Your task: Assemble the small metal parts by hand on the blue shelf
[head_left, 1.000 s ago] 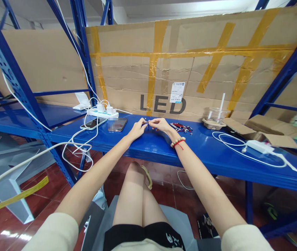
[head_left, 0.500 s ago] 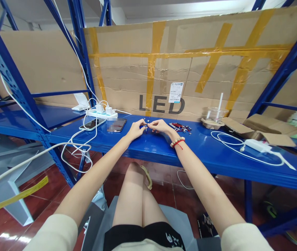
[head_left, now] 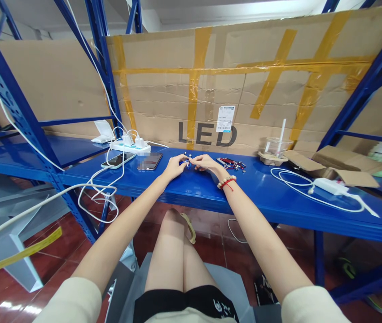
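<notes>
"What can be read?"
"LED, on one carton [head_left: 164, 101]; one label [head_left: 225, 119] is too small."
"The grip?"
"One blue piece [head_left: 188, 165] is narrowly pinched by the left hand [head_left: 175, 168], over the table [head_left: 197, 190]; the right hand's [head_left: 205, 162] hold, beside it, cannot be told."

- Head view: worn on the person's head, facing forward and down across the glossy blue metal worktop [head_left: 258, 181].
- Far field: large brown cardboard panel marked "LED" [head_left: 164, 98], beyond the worktop.
- Near field: the person's bare thighs [head_left: 167, 255], close below, seen from above.
</notes>
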### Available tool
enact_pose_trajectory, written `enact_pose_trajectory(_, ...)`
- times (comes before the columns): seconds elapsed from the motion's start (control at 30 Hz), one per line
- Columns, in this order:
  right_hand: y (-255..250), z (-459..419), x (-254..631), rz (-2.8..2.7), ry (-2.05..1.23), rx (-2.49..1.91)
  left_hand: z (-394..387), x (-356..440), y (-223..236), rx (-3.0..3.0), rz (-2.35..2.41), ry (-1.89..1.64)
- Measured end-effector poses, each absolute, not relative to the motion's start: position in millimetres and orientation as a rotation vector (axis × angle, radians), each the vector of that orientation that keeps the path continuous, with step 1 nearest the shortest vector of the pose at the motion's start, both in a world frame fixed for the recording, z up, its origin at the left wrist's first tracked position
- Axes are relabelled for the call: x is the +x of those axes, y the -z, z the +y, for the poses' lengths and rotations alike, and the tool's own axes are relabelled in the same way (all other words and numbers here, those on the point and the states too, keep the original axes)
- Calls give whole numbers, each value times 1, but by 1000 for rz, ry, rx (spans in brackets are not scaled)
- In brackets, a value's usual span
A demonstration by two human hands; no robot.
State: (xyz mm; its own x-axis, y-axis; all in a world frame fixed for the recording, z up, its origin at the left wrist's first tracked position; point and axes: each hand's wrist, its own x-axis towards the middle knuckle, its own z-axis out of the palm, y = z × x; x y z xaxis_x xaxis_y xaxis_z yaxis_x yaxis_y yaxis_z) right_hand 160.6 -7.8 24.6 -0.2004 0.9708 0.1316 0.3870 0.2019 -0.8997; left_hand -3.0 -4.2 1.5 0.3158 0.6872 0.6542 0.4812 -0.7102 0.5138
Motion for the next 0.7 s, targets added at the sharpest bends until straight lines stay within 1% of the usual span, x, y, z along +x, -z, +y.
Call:
enact_pose_trajectory(0.23, -23, -6, 157, -1634, -908, -1212, -2, 0, -2, 2321, 1183, -1323)
enact_pose_trajectory(0.43, -21, -4, 161, -1684, -893, -1070, -2, 0, -2, 2306, 1177, -1321)
enact_pose_trajectory(0.7, -24, -6, 161, -1715, -921, -1034, -4, 0, -4, 2292, 1173, -1330)
